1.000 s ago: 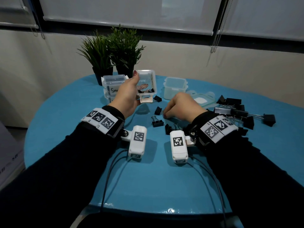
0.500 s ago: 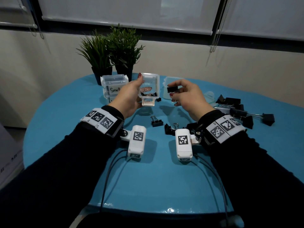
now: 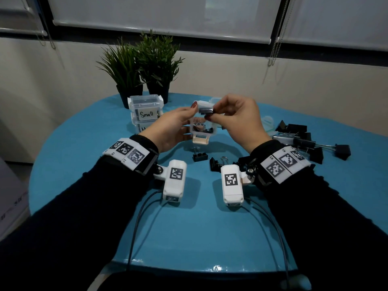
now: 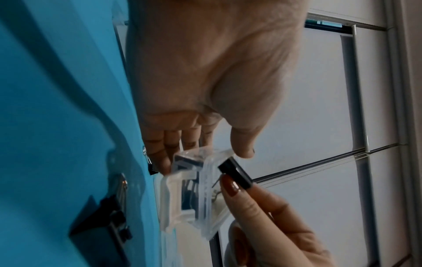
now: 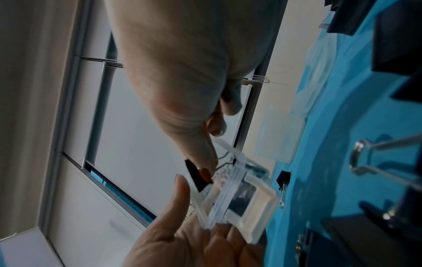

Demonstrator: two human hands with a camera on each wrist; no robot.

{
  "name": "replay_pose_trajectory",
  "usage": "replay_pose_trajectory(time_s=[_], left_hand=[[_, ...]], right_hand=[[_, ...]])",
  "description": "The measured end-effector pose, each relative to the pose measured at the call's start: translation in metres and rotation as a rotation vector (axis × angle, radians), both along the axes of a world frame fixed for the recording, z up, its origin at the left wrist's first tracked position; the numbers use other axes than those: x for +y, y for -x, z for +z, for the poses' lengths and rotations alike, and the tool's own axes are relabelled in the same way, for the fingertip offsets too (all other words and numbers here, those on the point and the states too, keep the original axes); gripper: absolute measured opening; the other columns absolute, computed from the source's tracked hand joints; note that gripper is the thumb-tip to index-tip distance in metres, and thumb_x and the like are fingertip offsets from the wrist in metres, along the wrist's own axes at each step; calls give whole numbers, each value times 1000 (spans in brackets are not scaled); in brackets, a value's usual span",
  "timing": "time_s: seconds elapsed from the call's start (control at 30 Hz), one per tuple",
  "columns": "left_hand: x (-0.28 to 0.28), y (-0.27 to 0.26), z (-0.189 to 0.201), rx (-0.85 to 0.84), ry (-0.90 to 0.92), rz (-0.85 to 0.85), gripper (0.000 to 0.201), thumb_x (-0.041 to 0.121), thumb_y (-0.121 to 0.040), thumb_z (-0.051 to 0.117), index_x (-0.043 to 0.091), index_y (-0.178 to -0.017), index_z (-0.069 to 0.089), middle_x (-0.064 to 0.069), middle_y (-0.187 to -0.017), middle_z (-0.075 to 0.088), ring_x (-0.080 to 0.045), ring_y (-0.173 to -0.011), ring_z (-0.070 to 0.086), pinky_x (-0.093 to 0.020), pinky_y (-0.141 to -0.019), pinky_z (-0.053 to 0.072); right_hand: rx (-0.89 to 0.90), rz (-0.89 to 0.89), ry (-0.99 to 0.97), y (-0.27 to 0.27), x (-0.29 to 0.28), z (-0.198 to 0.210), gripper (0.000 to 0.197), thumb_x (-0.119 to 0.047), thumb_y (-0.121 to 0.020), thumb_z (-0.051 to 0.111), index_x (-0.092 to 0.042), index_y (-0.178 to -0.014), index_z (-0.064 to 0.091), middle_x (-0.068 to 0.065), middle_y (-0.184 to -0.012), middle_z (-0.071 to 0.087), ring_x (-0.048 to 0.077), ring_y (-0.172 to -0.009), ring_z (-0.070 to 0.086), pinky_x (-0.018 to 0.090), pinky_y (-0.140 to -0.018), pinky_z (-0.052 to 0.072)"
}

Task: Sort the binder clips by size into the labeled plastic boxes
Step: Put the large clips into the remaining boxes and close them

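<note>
My left hand (image 3: 174, 127) holds a small clear plastic box (image 3: 202, 131) tilted above the blue table (image 3: 201, 227), with a few black clips inside. My right hand (image 3: 235, 116) pinches a small black binder clip (image 3: 206, 110) between thumb and forefinger just over the box's open top. The left wrist view shows the clip (image 4: 236, 174) at the box's rim (image 4: 212, 182), and the right wrist view shows the same clip (image 5: 197, 176) beside the box (image 5: 237, 196). Two small clips (image 3: 199, 155) lie loose below the hands.
Two stacked closed boxes, the top one labeled "Small" (image 3: 147, 111), stand at the back left before two potted plants (image 3: 144, 66). A pile of larger black clips (image 3: 304, 141) lies at the right. A clear lid (image 3: 267, 121) rests behind my right hand.
My right hand lifted a small clip from the table and carried it left to the box's opening. My left hand kept holding the box, drawing it slightly nearer.
</note>
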State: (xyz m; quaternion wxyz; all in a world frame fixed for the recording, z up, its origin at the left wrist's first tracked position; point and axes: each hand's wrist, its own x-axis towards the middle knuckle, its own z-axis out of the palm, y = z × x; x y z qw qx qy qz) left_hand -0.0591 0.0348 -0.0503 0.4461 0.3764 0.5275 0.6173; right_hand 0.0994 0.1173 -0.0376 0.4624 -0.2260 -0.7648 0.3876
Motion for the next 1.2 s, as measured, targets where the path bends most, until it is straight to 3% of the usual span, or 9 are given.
replay_pose_trajectory(time_s=[0.13,0.23,0.37,0.53,0.8,0.87,0.93,1.03,1.2], left_hand=[[-1,-3,-2,43,-6,-64,54,42,-94,64,5,-133,58,-11,-110,70,-26,-98,68,-43,-95,53],[-3,-5,-2,45,-3,-68,52,42,-94,63,6,-132,59,-7,-105,71,-23,-96,68,-40,-93,53],[-4,-6,0,24,-6,-59,57,43,-92,66,5,-134,58,-8,-111,69,-26,-101,66,-46,-101,51],[-4,-8,0,2,7,-57,48,37,-96,64,6,-133,57,-3,-103,75,-21,-90,70,-33,-76,59],[-3,-8,-2,50,-9,-61,40,39,-94,65,13,-124,63,1,-99,72,-17,-87,70,-30,-70,57],[-3,-6,-3,44,-12,-35,39,39,-93,66,14,-123,63,2,-95,72,-16,-84,70,-30,-72,57],[-2,-3,-3,39,-11,5,40,39,-93,67,13,-124,63,2,-92,73,-16,-83,70,-31,-73,57],[-3,-1,-3,24,-5,38,37,39,-94,66,13,-121,65,-2,-95,73,-18,-85,69,-36,-77,59],[-5,-1,-1,-5,0,40,31,36,-98,61,13,-119,66,-7,-104,76,-20,-90,72,-38,-80,61]], right_hand=[[-167,-82,-174,2,2,-1,12,-6,-73,85,-13,-80,78,-2,-73,72,-6,-49,52,11,-54,35],[-271,-142,-259,1,2,0,9,-13,-74,83,-17,-81,79,-10,-71,69,-8,-48,51,12,-53,31],[-240,-186,-323,3,1,1,9,-20,-74,78,-21,-82,79,-9,-75,73,-1,-52,56,25,-56,47],[-62,-196,-361,5,-1,3,12,-17,-79,76,-16,-89,81,-4,-80,75,11,-74,70,38,-69,59],[-568,-162,-399,2,-6,10,15,-29,-86,73,-36,-98,80,-10,-79,72,9,-71,62,32,-70,50],[-651,-125,-368,0,-12,13,20,-30,-92,66,-39,-105,78,-13,-69,67,3,-56,59,28,-66,47],[-758,-93,-332,-2,-18,15,33,-23,-96,55,-40,-119,71,-10,-86,73,-4,-45,57,27,-65,51],[-807,-3,-246,-5,-25,17,59,-4,-91,39,-39,-133,61,-8,-126,67,5,-42,63,32,-65,61],[-729,91,-163,-5,-26,19,61,3,-89,35,-34,-137,42,-4,-135,63,6,-40,61,41,-55,61]])
